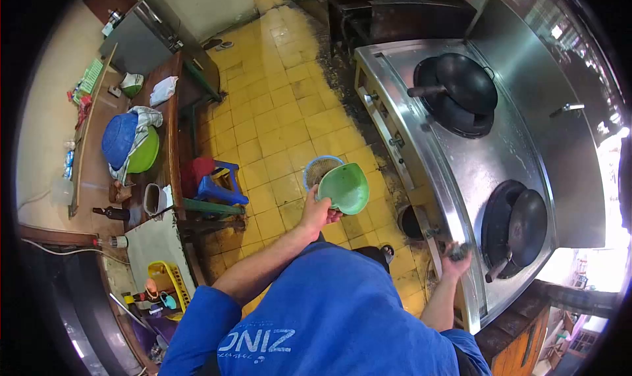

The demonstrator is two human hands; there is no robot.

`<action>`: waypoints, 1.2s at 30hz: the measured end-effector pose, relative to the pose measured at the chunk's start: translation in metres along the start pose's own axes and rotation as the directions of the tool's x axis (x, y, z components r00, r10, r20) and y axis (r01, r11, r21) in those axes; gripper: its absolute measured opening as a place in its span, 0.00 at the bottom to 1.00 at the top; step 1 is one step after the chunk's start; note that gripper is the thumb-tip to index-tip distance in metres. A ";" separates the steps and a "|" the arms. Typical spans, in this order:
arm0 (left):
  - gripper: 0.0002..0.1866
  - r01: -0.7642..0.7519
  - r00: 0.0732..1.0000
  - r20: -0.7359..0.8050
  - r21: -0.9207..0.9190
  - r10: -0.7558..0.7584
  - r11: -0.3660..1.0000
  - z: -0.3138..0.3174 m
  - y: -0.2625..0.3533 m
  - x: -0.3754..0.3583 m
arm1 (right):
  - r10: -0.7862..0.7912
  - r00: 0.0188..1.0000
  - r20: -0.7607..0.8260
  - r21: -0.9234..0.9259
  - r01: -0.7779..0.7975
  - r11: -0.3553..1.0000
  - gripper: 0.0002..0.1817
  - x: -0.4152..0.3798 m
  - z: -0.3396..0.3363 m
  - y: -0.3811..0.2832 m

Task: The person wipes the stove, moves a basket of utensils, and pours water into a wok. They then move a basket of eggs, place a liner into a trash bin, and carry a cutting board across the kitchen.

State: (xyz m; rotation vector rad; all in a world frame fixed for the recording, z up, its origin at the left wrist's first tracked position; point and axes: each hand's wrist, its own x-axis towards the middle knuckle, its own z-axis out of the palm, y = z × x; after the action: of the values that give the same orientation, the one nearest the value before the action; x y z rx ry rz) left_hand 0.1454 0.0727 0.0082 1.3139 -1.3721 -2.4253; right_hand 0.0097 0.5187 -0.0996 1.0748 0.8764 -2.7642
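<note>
My left hand (317, 213) grips the rim of a green plastic bowl (345, 188), its thumb on top and fingers curled underneath. Partly behind that bowl shows a round blue-rimmed basket (320, 168) with a brownish mesh bottom. At the front edge of the steel stove (447, 178), my right hand (455, 264) is closed around a dark grey scouring pad (457, 250). Close to its right, a black wok (526, 228) rests tilted on the near burner, handle toward me. A second wok (466, 83) lies on the far burner.
Left stands a wooden table (172, 123) with a blue basin (120, 140) and a green basin (145, 151). A blue stool (224, 184) is beside it on the yellow tiled floor (263, 126). A yellow basket (172, 287) sits near left.
</note>
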 end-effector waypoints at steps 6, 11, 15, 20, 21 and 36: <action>0.31 0.005 1.000 0.014 0.075 -0.006 0.997 -0.043 0.050 0.021 | 0.416 0.771 0.483 -0.771 0.149 0.619 0.15 -0.140 0.256 0.167; 0.28 -0.074 0.994 0.087 0.023 0.072 0.997 -0.066 0.080 0.065 | 0.631 0.204 0.748 -0.118 0.977 -0.176 0.17 -0.164 0.354 0.305; 0.23 -0.067 0.996 0.058 0.015 0.066 0.998 -0.087 0.123 0.084 | 0.755 0.443 0.483 -0.075 0.880 -0.468 0.16 -0.164 0.394 0.385; 0.18 -0.041 0.996 0.080 0.080 0.035 0.996 -0.129 0.183 0.155 | 0.712 0.397 0.580 -0.172 0.913 -0.369 0.12 -0.138 0.447 0.466; 0.18 -0.037 0.996 0.085 0.098 0.029 0.994 -0.136 0.197 0.172 | 0.655 0.399 0.642 -0.230 0.915 -0.332 0.12 -0.139 0.465 0.472; 0.31 0.079 0.956 0.252 0.266 -0.148 0.961 -0.107 0.358 0.378 | 0.021 0.465 0.885 -0.464 0.885 -0.033 0.11 0.012 0.630 0.534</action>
State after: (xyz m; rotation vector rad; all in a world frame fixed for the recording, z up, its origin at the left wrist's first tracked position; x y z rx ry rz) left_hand -0.1389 -0.3764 -0.0011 1.1703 -1.7722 -2.6597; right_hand -0.2535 -0.2571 0.0084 -0.7525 2.6231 -1.5295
